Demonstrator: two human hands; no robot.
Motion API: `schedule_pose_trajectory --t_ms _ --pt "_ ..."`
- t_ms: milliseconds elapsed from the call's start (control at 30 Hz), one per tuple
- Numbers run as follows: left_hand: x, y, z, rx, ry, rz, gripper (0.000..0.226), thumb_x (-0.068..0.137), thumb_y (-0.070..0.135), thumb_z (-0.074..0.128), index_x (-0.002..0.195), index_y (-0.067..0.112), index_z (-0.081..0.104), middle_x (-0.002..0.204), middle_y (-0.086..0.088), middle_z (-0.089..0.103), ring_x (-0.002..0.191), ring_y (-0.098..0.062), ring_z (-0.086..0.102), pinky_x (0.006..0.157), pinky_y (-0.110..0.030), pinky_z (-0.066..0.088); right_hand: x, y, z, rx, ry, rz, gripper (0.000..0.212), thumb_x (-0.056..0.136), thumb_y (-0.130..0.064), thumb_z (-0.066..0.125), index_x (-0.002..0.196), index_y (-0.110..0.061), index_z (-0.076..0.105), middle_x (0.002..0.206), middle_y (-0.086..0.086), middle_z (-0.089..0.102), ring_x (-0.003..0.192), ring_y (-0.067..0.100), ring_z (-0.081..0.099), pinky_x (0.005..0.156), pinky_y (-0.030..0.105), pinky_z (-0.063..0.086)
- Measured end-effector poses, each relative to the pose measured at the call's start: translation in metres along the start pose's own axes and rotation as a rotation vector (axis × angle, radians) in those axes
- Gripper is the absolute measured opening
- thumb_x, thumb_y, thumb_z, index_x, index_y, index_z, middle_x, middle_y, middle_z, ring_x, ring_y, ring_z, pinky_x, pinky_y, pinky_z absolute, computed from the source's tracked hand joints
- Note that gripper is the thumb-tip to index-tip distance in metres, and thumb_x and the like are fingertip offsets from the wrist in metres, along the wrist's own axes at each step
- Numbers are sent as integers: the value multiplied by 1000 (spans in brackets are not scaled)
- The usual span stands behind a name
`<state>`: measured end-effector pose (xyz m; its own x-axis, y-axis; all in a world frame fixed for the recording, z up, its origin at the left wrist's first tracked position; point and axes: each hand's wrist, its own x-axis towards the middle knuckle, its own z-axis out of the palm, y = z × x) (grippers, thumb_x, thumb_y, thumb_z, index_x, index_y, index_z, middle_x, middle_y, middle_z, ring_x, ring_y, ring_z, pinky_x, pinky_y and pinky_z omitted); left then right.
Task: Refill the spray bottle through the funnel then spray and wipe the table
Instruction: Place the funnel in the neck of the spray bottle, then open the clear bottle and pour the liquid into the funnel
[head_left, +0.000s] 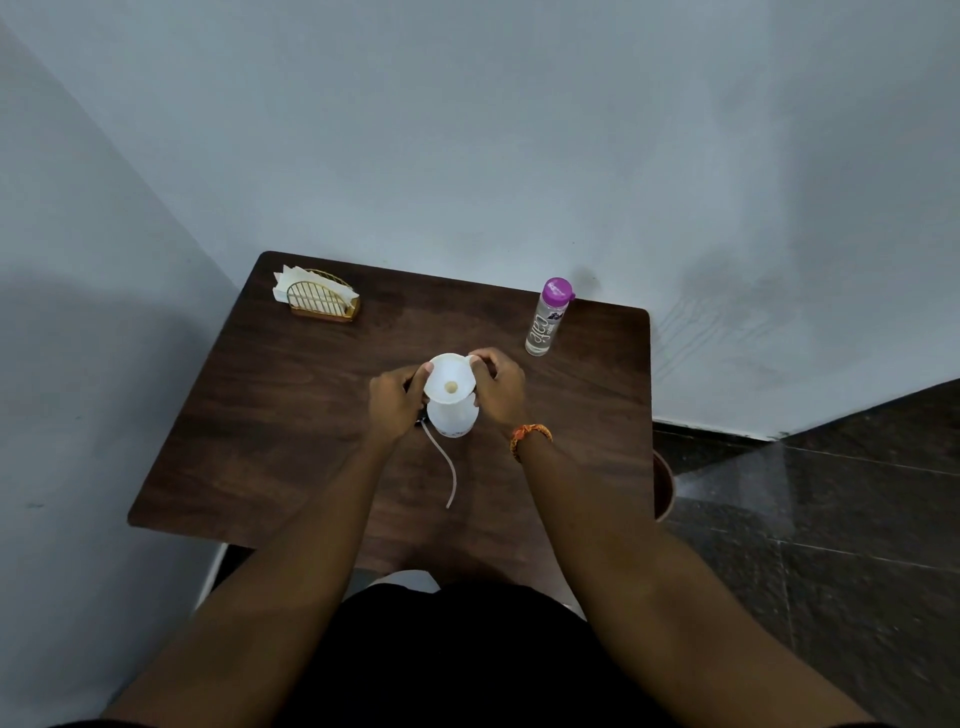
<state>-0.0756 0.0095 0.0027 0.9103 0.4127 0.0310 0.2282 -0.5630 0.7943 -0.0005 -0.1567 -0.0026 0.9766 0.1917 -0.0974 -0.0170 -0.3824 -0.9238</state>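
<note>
A white funnel (450, 378) sits in the mouth of a white spray bottle (453, 417) standing upright at the middle of the dark wooden table (291, 415). My left hand (394, 401) holds the bottle and funnel from the left, thumb on the funnel's rim. My right hand (500, 387) pinches the funnel's right rim. The sprayer's thin dip tube (444, 467) lies on the table in front of the bottle; its dark head is mostly hidden behind my left hand. A clear water bottle with a purple cap (548, 318) stands at the back right.
A gold wire napkin holder with white napkins (318, 297) stands at the table's back left corner. Grey walls close in behind and to the left. Dark tiled floor lies to the right, with a brownish round object (664, 486) past the table's right edge.
</note>
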Motion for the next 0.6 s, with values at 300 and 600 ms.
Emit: schedule_pose_trajectory --t_ms 300,600 --pt "27 -3 -3 -95 9 -40 58 109 54 47 97 10 84 89 -2 82 82 -10 76 76 -30 60 6 12 -14 91 232 160 37 105 -32 53 81 -10 70 69 3 71 62 21 64 65 39 53" --pt "106 74 17 -24 -195 225 44 106 51 54 87 16 74 86 -8 76 76 -21 69 72 -41 54 62 16 -51 -2 400 302 30 87 -9 75 114 1 67 112 20 69 105 37 66 91 46 55"
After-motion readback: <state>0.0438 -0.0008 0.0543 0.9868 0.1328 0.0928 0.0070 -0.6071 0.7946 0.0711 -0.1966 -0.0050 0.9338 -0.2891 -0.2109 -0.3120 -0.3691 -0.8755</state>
